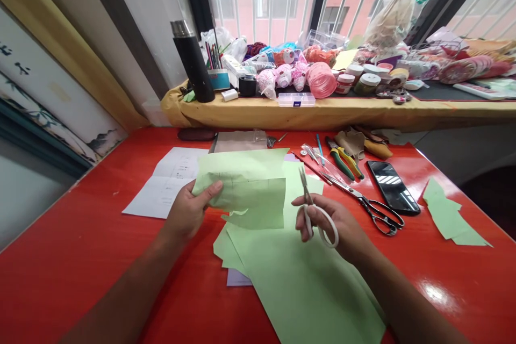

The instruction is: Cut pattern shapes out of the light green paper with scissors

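My left hand (189, 209) pinches the left edge of a folded light green paper sheet (245, 185), held just above the red table (80, 247). My right hand (334, 223) grips small white-handled scissors (310, 209), blades pointing up and away, a short gap to the right of the held sheet. Under both hands lie larger green paper sheets (298, 285), reaching to the near edge of the view.
Large black-handled scissors (371, 207), a black phone (393, 187), pliers (342, 162) and small tools lie right of centre. A green paper scrap (449, 216) is far right, white printed paper (169, 183) at left. A yellow-covered sill (322, 110) holds a black flask (195, 62), yarn and jars.
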A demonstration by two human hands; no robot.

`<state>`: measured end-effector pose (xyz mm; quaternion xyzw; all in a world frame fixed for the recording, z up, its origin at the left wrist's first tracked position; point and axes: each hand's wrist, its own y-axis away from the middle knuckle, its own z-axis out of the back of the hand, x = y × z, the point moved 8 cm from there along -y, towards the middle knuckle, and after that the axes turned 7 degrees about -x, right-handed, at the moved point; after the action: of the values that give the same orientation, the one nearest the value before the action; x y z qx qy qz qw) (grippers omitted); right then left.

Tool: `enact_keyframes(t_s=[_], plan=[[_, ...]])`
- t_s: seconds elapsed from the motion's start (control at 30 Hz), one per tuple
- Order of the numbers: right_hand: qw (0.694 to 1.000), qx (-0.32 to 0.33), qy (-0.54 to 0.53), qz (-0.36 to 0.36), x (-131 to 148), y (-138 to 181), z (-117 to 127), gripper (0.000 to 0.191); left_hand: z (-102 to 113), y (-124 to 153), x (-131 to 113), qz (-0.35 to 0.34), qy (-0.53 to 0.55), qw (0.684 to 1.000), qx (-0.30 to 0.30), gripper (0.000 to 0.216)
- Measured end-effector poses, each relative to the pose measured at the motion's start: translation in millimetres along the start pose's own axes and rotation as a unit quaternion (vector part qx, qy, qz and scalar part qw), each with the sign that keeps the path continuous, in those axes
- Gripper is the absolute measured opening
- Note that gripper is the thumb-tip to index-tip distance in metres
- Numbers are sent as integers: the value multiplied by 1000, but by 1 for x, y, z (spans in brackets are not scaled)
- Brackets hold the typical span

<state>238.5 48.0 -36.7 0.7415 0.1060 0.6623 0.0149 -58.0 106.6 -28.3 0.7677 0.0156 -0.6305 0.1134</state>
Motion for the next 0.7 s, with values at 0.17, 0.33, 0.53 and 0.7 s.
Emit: enact_keyframes(t_s=[0.17, 0.33, 0.53, 0.7], plan=[[990, 130, -13, -52, -13, 10, -22, 60, 8, -3, -2, -37, 13, 999, -4, 34], [991, 128, -26, -31, -10, 9, -18, 56, 9, -2, -4, -74, -9, 997, 5, 32], [995, 92, -46, -18, -7, 5, -11, 57, 1, 2, -6, -66, 18, 998, 9, 33], [992, 117, -56, -14, -5, 7, -17, 61, 3, 0, -1, -20, 54, 998, -29, 38]])
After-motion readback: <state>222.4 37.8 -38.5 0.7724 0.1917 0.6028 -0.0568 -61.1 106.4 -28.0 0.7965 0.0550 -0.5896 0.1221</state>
